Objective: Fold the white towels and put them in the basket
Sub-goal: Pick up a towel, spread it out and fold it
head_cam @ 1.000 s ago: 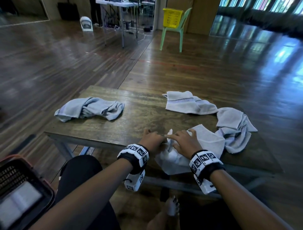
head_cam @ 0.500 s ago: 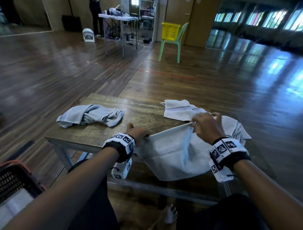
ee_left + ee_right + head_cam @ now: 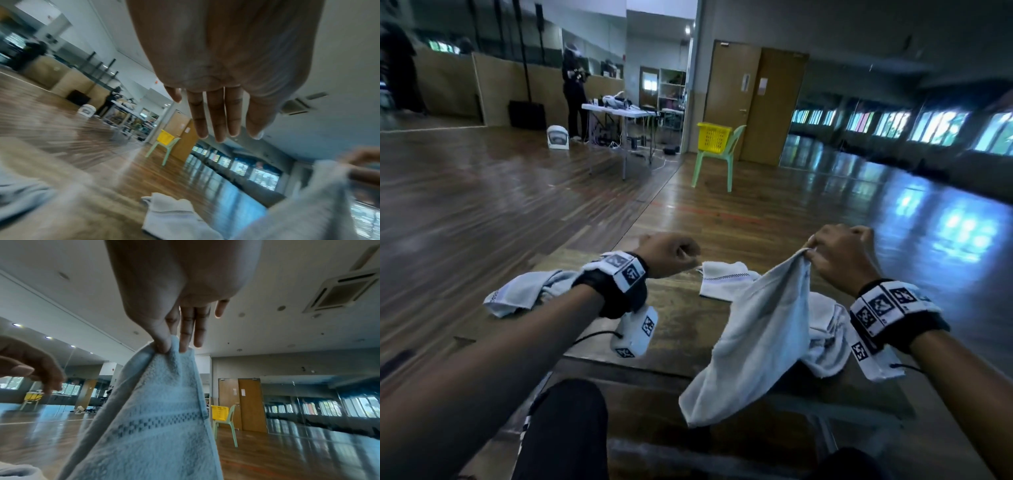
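Note:
My right hand (image 3: 812, 247) is raised above the table and pinches one corner of a white towel (image 3: 760, 342) between thumb and fingers (image 3: 164, 344). The towel hangs down from that corner, its lower end off the table's near edge. My left hand (image 3: 674, 253) hovers to the left at about the same height, apart from the towel and holding nothing; in the left wrist view its fingers (image 3: 218, 123) are stretched out. A crumpled towel (image 3: 517, 294) lies at the table's left, a flat one (image 3: 726, 277) at the far middle, another (image 3: 825, 329) behind the hanging one.
The wooden table (image 3: 681, 318) stands low in front of my knees (image 3: 565, 428). A yellow basket (image 3: 714, 137) sits on a green chair far back, next to a white folding table (image 3: 619, 113) where a person stands. Wooden floor surrounds the table.
My left hand has let go of the towel's edge and lifted away. My right hand has raised its corner higher, so the towel now hangs from one point. The head view has tilted up.

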`<state>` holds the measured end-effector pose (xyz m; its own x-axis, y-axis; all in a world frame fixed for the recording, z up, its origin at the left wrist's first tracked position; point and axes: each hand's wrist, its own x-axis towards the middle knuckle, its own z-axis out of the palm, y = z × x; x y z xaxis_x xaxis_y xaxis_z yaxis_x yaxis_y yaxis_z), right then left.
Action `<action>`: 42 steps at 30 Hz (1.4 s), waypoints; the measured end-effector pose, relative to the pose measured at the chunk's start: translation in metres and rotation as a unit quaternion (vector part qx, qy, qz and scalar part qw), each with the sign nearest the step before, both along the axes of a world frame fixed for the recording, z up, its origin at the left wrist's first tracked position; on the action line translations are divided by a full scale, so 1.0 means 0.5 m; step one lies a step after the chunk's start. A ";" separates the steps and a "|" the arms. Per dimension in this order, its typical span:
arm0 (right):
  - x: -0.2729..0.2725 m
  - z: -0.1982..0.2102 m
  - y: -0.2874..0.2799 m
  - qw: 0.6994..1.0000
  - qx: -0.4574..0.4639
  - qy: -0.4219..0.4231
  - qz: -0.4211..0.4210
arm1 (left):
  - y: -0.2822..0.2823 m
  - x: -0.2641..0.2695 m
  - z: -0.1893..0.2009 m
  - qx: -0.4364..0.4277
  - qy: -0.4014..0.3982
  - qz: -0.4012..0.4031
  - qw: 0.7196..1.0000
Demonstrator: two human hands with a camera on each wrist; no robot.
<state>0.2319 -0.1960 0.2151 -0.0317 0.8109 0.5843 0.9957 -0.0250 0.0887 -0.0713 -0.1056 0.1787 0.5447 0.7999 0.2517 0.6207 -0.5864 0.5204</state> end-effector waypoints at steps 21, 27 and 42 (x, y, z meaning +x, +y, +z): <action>-0.089 0.225 -0.050 0.991 0.046 -0.019 0.126 | -0.099 0.164 0.128 -0.124 -0.363 -0.115 0.917; -0.079 0.226 -0.053 0.991 0.050 0.002 0.123 | -0.094 0.137 0.145 -0.116 -0.319 -0.110 0.934; -0.057 0.290 -0.078 0.985 0.111 0.042 0.124 | -0.079 -0.047 0.139 0.093 -0.071 -0.003 0.993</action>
<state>0.2033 -0.2347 0.3602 -0.1573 0.6357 0.7557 0.9772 0.2106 0.0263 -0.0947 -0.1450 0.2481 0.4973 0.7291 0.4702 0.5446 -0.6842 0.4850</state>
